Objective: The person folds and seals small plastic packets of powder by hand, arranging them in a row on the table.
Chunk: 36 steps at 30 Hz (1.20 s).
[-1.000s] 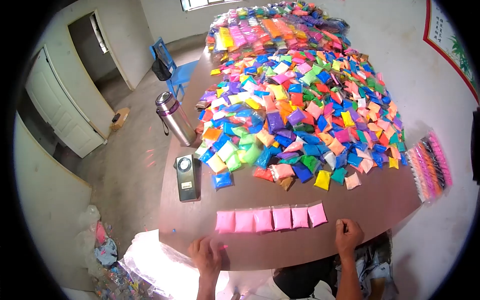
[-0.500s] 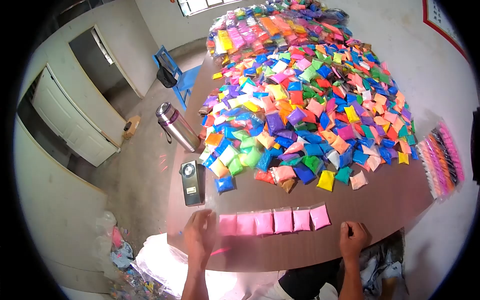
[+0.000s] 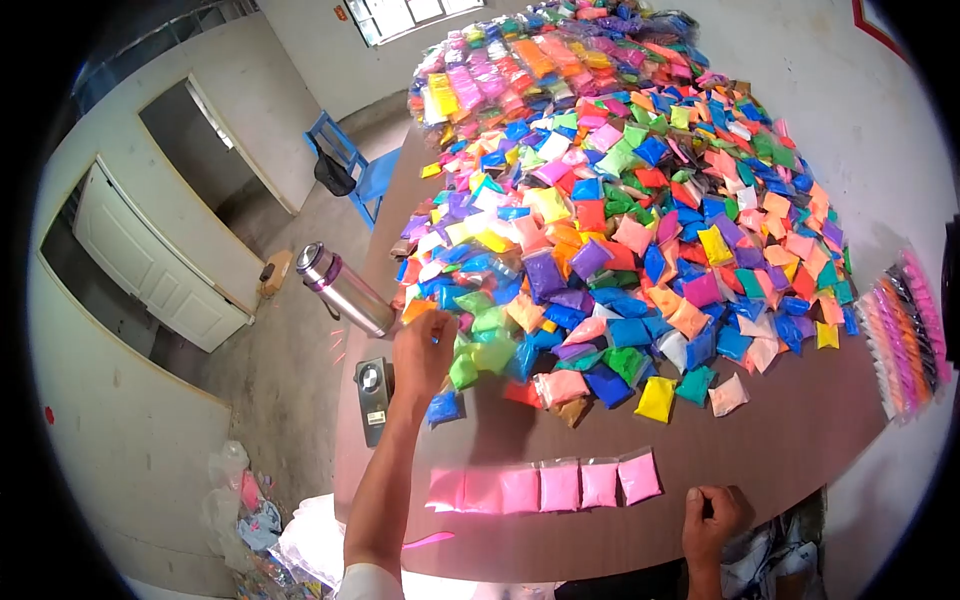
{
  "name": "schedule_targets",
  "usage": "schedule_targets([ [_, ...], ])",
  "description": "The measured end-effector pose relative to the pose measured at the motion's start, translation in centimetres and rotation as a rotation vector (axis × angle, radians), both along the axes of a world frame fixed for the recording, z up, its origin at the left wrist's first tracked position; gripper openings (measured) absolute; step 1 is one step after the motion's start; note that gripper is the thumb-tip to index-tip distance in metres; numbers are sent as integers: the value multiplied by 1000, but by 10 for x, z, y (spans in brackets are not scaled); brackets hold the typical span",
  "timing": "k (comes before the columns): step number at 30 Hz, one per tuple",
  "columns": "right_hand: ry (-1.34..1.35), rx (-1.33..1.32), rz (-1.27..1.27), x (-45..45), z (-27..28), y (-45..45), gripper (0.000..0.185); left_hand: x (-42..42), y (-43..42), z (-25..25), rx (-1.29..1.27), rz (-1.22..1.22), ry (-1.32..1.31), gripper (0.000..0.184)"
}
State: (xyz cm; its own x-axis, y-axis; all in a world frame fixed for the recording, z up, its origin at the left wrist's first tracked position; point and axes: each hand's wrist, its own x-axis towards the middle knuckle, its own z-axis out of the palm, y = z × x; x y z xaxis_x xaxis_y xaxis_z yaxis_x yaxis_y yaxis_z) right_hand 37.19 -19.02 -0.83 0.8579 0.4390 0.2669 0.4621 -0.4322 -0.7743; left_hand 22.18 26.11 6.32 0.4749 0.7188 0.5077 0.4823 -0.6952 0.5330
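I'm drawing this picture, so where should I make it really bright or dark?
Head view: black, rounded corners; glare on the white plastic; a dark shadow on the table, between the pink packets and the colourful pile.

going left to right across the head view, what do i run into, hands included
Pale door → cardboard box → steel thermos → left hand → rightmost pink packet → right hand → coloured strips by the wall.
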Motion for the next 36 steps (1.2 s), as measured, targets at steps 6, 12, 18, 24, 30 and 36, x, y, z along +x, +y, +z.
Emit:
schedule_targets([
  [6,-9,24,5,1,-16,-6,10,67,61,13,208,-10,-25,12],
  [12,-120,-182,67,11,47,3,16,141,126,14,398,-39,-66,15],
  [18,-138,-155,119,25,59,7,13,189,167,4,302,92,21,34],
  [24,-168,-76,89,21,65,16,8,195,161,9,87,224,264,48],
  [30,-175,-145,53,14,77,11,8,162,132,24,232,-73,-11,32],
  [36,-17,25,-24,-3,9,0,12,87,26,66,34,-173,-247,22],
])
